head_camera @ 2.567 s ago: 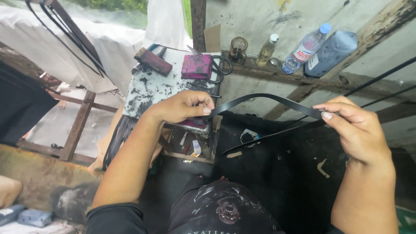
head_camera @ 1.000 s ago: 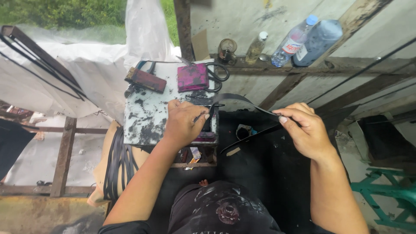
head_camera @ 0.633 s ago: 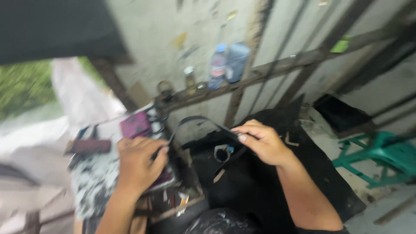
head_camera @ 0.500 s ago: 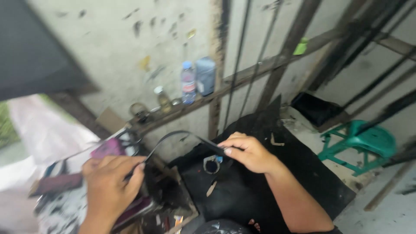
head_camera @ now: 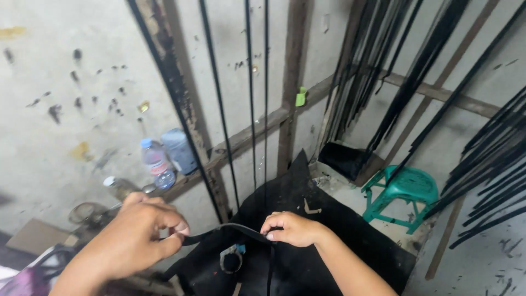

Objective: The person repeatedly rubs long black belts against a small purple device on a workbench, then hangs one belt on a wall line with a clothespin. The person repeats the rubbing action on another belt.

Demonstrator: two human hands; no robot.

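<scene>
Both arms are bare to the frame's edge, with no sleeves, gloves, rings or watch showing.

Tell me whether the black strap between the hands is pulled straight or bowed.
Bowed. The black strap arches upward between the left hand and right hand, then drops down below the right hand.

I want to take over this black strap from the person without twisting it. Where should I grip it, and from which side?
Probably grip the black strap on the flat arched span between the left hand and the right hand, coming from above. That stretch is bare and held taut, with its broad face up, so fingers can pinch its two edges. Past the right hand it hangs down loose.
</scene>
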